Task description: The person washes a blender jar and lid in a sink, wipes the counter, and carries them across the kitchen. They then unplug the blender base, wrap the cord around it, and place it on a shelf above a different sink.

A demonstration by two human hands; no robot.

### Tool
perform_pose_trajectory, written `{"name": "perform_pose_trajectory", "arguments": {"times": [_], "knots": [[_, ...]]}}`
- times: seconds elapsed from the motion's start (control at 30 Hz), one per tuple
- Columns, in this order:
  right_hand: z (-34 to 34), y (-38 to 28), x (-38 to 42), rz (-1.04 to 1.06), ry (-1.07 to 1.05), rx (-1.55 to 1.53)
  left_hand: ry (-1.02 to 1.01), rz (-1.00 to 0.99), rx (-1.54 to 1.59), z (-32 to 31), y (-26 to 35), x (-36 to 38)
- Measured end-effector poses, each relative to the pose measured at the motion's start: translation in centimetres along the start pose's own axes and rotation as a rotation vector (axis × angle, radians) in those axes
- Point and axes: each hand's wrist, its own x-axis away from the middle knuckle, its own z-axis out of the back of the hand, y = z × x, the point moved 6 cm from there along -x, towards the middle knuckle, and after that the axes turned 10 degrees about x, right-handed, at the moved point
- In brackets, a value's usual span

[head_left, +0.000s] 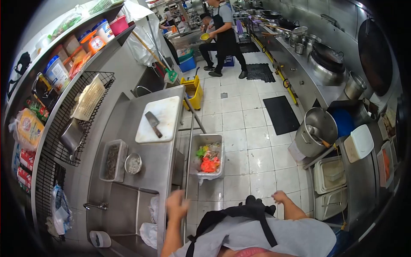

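Note:
My left hand [177,205] is raised beside the front edge of the steel sink counter [147,165], slightly blurred, with its fingers apart and nothing in it. Out to the other side, above the tiled floor, hangs my right hand [280,197]; its fingers are curled in and I see nothing in them. On the counter, a cleaver-like knife [152,121] lies on a white cutting board [165,105]. Closer to me stand a plastic tub of dark grey food [112,160] and a metal bowl of pale pieces [133,163]. Neither hand touches these.
A bin of colourful food scraps [208,159] stands on the floor beside the counter. A yellow mop bucket [195,92] is farther ahead. Right are a tall stockpot [314,128], a black mat [280,115] and a stove line. Two people work at the back, one holding a yellow bowl [205,37].

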Motion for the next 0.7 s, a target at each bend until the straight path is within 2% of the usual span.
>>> {"name": "perform_pose_trajectory", "arguments": {"times": [0.03,0.07,0.1,0.13,0.17,0.2,0.27,0.3,0.33,0.37,0.4,0.43,0.47,0.57,0.7], "knots": [[2.9,0.6,-0.8,0.019,0.157,-0.156,-0.262,-0.305,-0.074,-4.3,5.2,-1.4],[5.7,1.1,-1.6,0.041,0.320,-0.310,-0.259,-0.301,-0.068,-6.2,5.5,-1.5],[7.1,1.8,-3.0,0.040,0.331,-0.303,-0.435,-0.059,0.160,-10.0,3.7,-1.6],[8.9,3.2,-4.3,0.050,0.459,-0.305,-0.605,0.186,0.396,-14.3,2.1,-1.1],[11.2,4.5,-4.8,0.061,0.586,-0.301,-0.622,0.389,0.456,-16.6,-1.5,-0.6],[13.1,4.6,-4.8,0.065,0.597,-0.284,-0.635,0.594,0.512,-17.3,-5.7,0.6],[13.9,3.4,-5.5,0.039,0.406,-0.190,-0.381,0.755,0.440,-15.7,-10.8,2.9],[14.5,3.3,-6.9,0.039,0.405,-0.178,-0.309,0.710,0.200,-14.4,-13.9,4.7],[15.1,2.5,-9.1,0.135,0.450,-0.088,-0.300,0.708,0.101,-14.0,-17.6,7.5],[15.8,1.5,-10.6,0.230,0.493,0.002,-0.451,0.819,-0.013,-13.8,-21.0,10.8],[16.4,0.2,-11.4,0.260,0.498,-0.034,-0.735,0.618,-0.200,-13.6,-20.4,11.9],[17.0,-2.0,-12.1,0.290,0.506,-0.068,-0.558,1.096,-0.002,-12.6,-21.2,15.7],[17.8,-4.2,-12.1,0.312,0.481,-0.071,-0.514,1.225,0.077,-10.6,-19.2,18.0],[19.7,-9.6,-13.9,0.437,0.443,-0.081,-0.555,1.171,0.181,-15.9,-18.9,13.0],[21.8,-11.8,-16.6,0.419,0.350,0.100,-0.630,1.062,0.353,-23.5,-20.7,5.5]]}}
